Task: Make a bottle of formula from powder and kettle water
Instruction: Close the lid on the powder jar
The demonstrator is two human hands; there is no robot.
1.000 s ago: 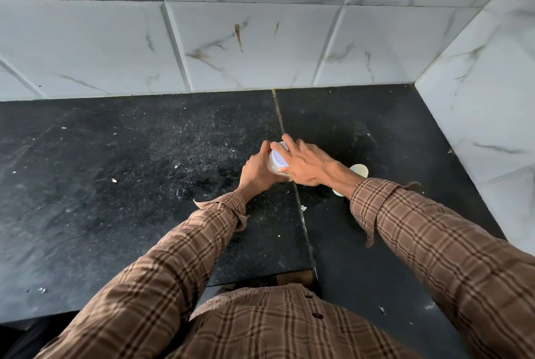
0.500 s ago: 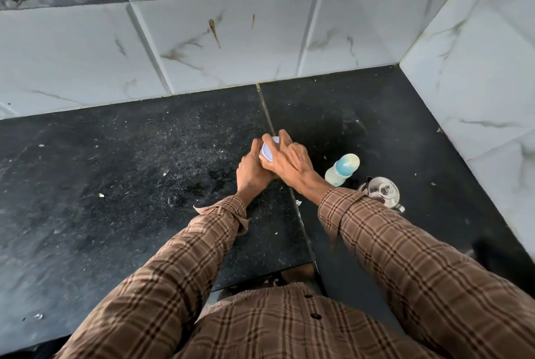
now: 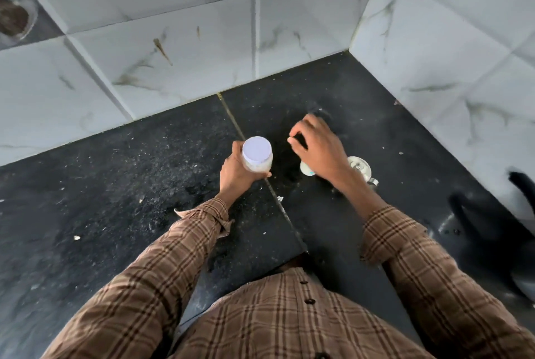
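My left hand [image 3: 236, 174] grips a small clear jar [image 3: 259, 166] with white powder in it and a pale flat lid [image 3: 257, 151] on top. It stands on the black counter [image 3: 115, 185] beside the seam. My right hand [image 3: 320, 150] is off the jar, hovering to its right with fingers loosely curled and apart, holding nothing. Under that hand the baby bottle [image 3: 306, 169] shows only as a whitish edge with a bit of teal. A dark kettle [image 3: 489, 231] sits blurred at the right edge.
A small shiny metal piece [image 3: 359, 168] lies just right of the bottle. White marble-look tiled walls [image 3: 202, 48] close the counter at the back and right, forming a corner. Crumbs and dust speckle the counter.
My right hand has left the jar lid and moved right, over the bottle. My left hand still holds the jar. The view has swung right, bringing the kettle in.
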